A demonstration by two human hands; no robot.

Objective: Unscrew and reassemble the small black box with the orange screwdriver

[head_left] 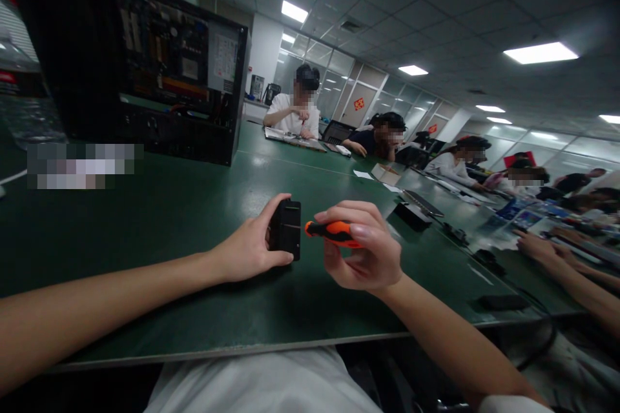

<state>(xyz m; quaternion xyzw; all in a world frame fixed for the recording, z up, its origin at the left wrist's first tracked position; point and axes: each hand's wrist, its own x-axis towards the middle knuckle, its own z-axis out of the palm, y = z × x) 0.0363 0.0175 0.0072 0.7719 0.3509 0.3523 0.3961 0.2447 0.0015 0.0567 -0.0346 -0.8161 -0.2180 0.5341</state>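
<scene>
My left hand [247, 248] is wrapped round a small black rectangular block [292, 235], thumb along its lower end and fingers at its upper end and behind it. The block stands upright on or just above the green table; its exact kind does not show. To its right, my right hand [365, 248] grips an orange-and-black screwdriver [334, 232] between thumb and fingers. The handle lies nearly level, its narrow end facing the block with a small gap. A thin pale line crosses the block's face there; I cannot tell whether it is the screwdriver's shaft.
An opened computer case [194, 135] stands at the back left of the green table [169, 219], beside a plastic bottle [26, 103]. To the right lie a black box [411, 215], an open carton [386, 173] and cables. Another person's hands [537, 251] are at far right; several people sit beyond.
</scene>
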